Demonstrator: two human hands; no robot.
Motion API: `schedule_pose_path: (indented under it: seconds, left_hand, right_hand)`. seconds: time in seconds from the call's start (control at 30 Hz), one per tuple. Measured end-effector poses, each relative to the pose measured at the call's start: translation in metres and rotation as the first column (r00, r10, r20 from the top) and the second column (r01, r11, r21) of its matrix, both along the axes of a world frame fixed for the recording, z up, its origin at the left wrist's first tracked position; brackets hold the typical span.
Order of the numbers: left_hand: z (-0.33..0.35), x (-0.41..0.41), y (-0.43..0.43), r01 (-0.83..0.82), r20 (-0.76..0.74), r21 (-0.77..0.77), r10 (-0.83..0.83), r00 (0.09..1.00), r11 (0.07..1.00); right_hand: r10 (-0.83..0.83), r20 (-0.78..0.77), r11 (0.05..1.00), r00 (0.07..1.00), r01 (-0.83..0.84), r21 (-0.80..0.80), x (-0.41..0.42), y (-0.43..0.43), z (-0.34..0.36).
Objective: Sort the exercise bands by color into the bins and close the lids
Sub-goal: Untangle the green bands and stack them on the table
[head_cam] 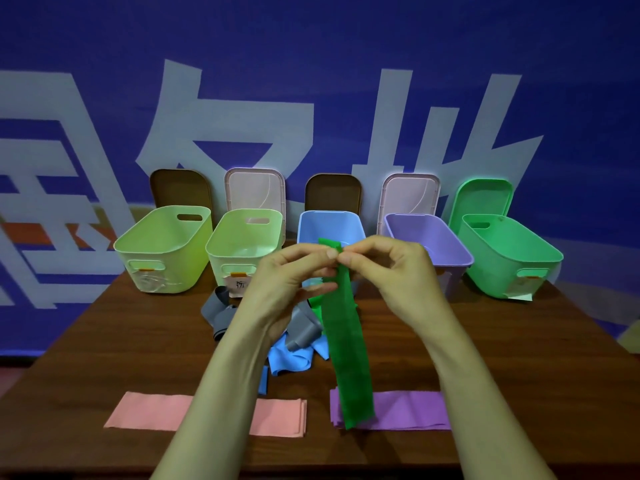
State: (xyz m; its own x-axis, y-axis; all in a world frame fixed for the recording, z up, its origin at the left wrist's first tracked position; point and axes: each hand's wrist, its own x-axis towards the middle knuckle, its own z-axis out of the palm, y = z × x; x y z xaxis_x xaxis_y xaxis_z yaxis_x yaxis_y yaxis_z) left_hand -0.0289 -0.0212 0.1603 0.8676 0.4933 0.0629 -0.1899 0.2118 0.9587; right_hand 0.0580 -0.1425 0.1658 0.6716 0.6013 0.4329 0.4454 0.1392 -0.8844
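I pinch the top end of the green band (pixel 349 358) with my left hand (pixel 291 275) and right hand (pixel 394 268) above the table's (pixel 138 341) middle. It hangs straight, probably for folding. The open green bin (pixel 502 268) is at the far right corner.

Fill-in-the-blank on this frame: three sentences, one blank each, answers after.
The hanging band pinched at its top by the left hand and right hand is ____. The pink band lies flat to the ____ of the purple band. Directly left of the purple bin stands the ____ bin.
Missing words: green; left; blue.
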Motion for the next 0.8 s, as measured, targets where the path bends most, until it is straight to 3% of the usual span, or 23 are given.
schedule_pose_path:
  seconds: [0.17,0.33,0.37,0.43,0.5,0.53,0.6,0.67,0.73,0.8]
  left_hand:
    - [-0.002,0.002,-0.001,0.006,0.036,0.106,-0.009,0.999,0.994]
    - [-0.005,0.004,0.001,-0.083,0.091,0.434,0.048,0.995,0.897]
    - [-0.006,0.005,0.001,-0.123,0.097,0.525,0.084,0.992,0.842]
    - [-0.01,0.008,-0.001,-0.244,0.143,0.708,0.204,0.968,0.663]
    - [-0.013,0.014,-0.006,-0.329,0.189,0.774,0.298,0.936,0.541]
    - [-0.015,0.016,-0.008,-0.344,0.187,0.76,0.322,0.928,0.551]
    - [-0.014,0.018,-0.013,-0.339,0.135,0.581,0.322,0.937,0.74]
    - [-0.01,0.02,-0.016,-0.253,0.052,0.175,0.248,0.967,0.952]
    - [-0.008,0.023,-0.015,-0.086,0.072,-0.2,0.102,0.992,0.976]
    - [-0.007,0.024,-0.011,0.065,0.126,-0.345,-0.022,0.992,0.936]
  right_hand:
    - [0.043,-0.106,0.998,0.993,-0.039,0.039,0.003,-0.002,-0.001]
    - [0.083,-0.163,0.996,0.983,-0.077,0.039,0.01,-0.003,-0.008]
    - [0.057,-0.12,0.998,0.991,-0.056,0.016,0.011,-0.003,-0.01]
    - [-0.113,0.168,0.989,0.979,0.127,-0.078,0.014,-0.001,-0.014]
    - [-0.25,0.515,0.936,0.82,0.341,-0.09,0.016,0.002,-0.017]
    - [-0.279,0.617,0.911,0.736,0.406,-0.072,0.017,0.003,-0.018]
    - [-0.292,0.681,0.883,0.671,0.463,-0.078,0.019,0.004,-0.02]
    - [-0.266,0.652,0.892,0.71,0.438,-0.113,0.019,0.006,-0.019]
    - [-0.23,0.623,0.912,0.748,0.389,-0.131,0.02,0.008,-0.019]
    - [-0.212,0.575,0.928,0.79,0.348,-0.135,0.021,0.01,-0.02]
